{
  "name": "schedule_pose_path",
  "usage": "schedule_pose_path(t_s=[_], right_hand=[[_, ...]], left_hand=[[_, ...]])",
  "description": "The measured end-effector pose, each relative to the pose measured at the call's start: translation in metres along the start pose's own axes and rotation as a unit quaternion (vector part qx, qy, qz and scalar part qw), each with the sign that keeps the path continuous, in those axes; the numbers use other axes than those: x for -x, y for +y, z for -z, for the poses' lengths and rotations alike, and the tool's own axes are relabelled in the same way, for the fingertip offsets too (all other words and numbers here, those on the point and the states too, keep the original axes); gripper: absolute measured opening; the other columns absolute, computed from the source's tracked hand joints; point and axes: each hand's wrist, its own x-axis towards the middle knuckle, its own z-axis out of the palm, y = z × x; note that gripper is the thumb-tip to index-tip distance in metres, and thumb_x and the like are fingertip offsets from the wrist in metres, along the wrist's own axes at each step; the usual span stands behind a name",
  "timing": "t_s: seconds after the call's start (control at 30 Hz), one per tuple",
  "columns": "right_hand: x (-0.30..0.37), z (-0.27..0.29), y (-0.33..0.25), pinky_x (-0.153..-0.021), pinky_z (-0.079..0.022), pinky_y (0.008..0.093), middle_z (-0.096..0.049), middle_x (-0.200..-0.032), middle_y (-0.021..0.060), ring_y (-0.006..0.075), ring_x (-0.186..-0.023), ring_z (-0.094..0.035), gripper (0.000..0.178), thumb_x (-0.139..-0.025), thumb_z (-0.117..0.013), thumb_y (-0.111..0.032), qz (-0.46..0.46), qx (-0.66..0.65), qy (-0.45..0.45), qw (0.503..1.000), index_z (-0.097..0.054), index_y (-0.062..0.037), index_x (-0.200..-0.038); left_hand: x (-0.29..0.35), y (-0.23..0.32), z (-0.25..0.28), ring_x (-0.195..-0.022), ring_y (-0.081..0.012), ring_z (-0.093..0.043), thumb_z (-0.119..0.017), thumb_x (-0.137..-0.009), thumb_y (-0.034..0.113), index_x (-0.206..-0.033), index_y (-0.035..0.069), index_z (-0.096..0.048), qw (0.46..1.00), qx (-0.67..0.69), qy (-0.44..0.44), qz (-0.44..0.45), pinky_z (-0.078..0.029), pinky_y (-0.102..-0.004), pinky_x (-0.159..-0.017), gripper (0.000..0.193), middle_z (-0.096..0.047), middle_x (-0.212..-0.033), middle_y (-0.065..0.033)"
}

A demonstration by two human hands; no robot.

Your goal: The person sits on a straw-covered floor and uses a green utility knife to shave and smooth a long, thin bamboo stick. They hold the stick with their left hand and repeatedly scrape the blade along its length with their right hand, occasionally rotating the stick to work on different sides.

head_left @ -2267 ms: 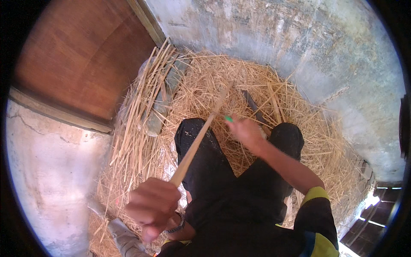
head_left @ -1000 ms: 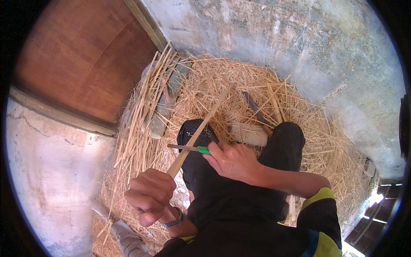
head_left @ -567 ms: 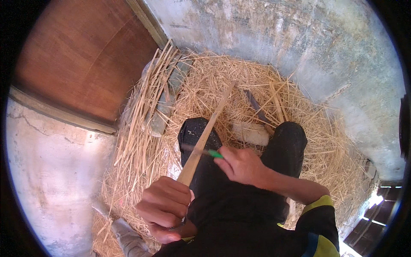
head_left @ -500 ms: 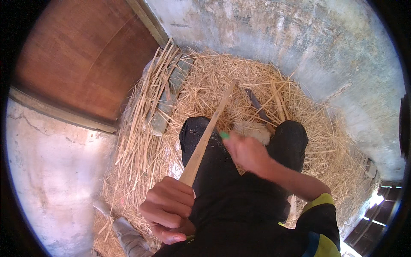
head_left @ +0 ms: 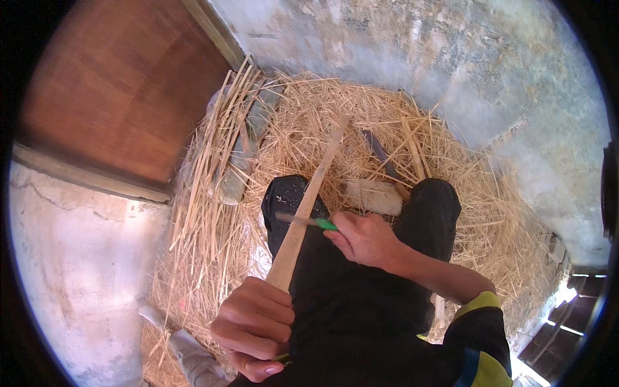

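Note:
My left hand (head_left: 255, 326) is wrapped round the thick lower end of a pale wooden stick (head_left: 312, 190). The stick slants up and away over my left knee, narrowing to its far tip above the straw. In my right hand (head_left: 371, 238) is a knife with a green handle (head_left: 325, 224). Its blade points left and lies across the middle of the stick; it is slightly blurred. Pale flecks dot the dark trousers (head_left: 284, 192) on my left knee.
Straw shavings (head_left: 322, 97) cover the floor. A bundle of long thin strips (head_left: 205, 174) lies at the left. Between my knees are a pale block (head_left: 376, 197) and a dark stick (head_left: 380, 153). A brown wooden panel (head_left: 122, 84) and a weathered wall (head_left: 503, 71) stand behind.
My right hand has turned, and the knife blade, not visible before, now shows across the stick. My left hand still grips the stick, almost unmoved.

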Motion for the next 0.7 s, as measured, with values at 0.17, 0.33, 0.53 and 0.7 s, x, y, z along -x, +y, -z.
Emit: schedule_pose_path(t_s=[0.17, 0.33, 0.53, 0.7], right_hand=[[-0.012, -0.014, 0.074, -0.045, -0.048, 0.0450, -0.061, -0.066, 0.0167, 0.0338, -0.054, -0.061, 0.029, -0.096, -0.050, -0.034, -0.183, 0.172, -0.043, 0.967, -0.050, -0.0047, -0.091], [-0.016, -0.034, 0.062, -0.045, -0.048, 0.0450, -0.061, -0.067, 0.0186, 0.0349, -0.056, -0.063, 0.028, -0.097, -0.048, -0.031, -0.066, 0.140, 0.000, 0.988, -0.052, -0.0035, -0.098], [0.007, -0.037, 0.164, -0.052, -0.049, 0.0458, -0.063, -0.072, 0.0191, 0.0381, -0.060, -0.062, 0.030, -0.099, -0.043, -0.026, -0.385, 0.180, -0.052, 0.904, -0.056, -0.0033, -0.114], [-0.023, -0.024, 0.050, -0.046, -0.047, 0.0473, -0.059, -0.061, 0.0176, 0.0380, -0.053, -0.060, 0.031, -0.100, -0.042, -0.031, -0.109, 0.051, 0.032, 0.992, -0.052, -0.0013, -0.103]], left_hand=[[0.006, 0.002, 0.002, -0.030, -0.0147, -0.032, -0.056, -0.081, 0.011, -0.044, 0.007, -0.039, 1.000, 0.012, 0.010, -0.014, -0.021, -0.0290, -0.032, 0.041, -0.038, -0.043, -0.0036], [0.008, 0.007, 0.008, -0.029, -0.0146, -0.032, -0.056, -0.080, 0.010, -0.044, 0.006, -0.040, 0.999, 0.002, 0.044, -0.020, -0.021, -0.0297, -0.033, 0.040, -0.036, -0.041, -0.0031], [0.007, 0.003, 0.004, -0.028, -0.0138, -0.032, -0.055, -0.082, 0.011, -0.044, 0.005, -0.039, 0.996, 0.010, 0.084, -0.031, -0.021, -0.0289, -0.032, 0.042, -0.036, -0.040, -0.0024], [0.017, 0.012, 0.006, -0.028, -0.0136, -0.032, -0.054, -0.084, 0.012, -0.045, 0.005, -0.040, 0.992, -0.011, 0.125, -0.012, -0.024, -0.0277, -0.031, 0.042, -0.037, -0.039, -0.0030]])
